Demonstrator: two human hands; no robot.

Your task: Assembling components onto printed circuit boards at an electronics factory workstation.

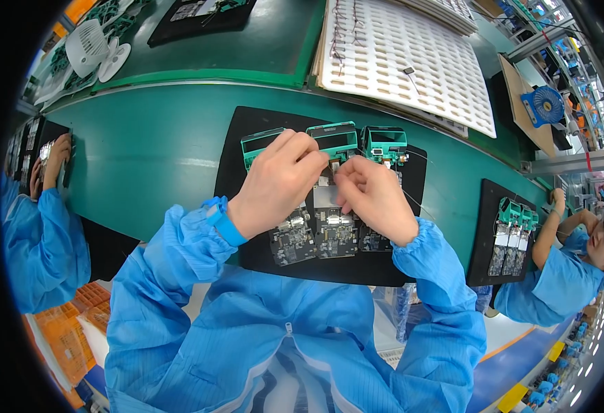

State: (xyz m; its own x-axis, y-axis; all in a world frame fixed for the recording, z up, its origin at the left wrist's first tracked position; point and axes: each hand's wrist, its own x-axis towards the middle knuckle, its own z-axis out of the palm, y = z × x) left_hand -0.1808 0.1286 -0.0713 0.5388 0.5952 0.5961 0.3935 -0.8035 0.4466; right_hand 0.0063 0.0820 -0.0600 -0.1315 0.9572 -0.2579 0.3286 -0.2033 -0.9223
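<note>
Three circuit boards, each joined to a green plastic frame at its far end, lie side by side on a black mat [261, 118]. Both of my hands meet over the middle circuit board [336, 236], close to its green frame [336, 139]. My left hand [278, 182] is closed in a pinch near the frame's lower edge and covers part of the left circuit board [292, 242]. Curled in from the other side, my right hand [376, 198] has its fingertips pressed together over the same joint. Whatever the fingertips grip is hidden. Beside it is the right green frame [384, 141].
Beyond the mat, a white slotted tray [412, 62] holds thin wires. A blue fan [544, 105] stands far right. Co-workers sit on both sides; the right one has a black mat with similar boards [508, 241]. White and green plastic parts [88, 48] lie far left.
</note>
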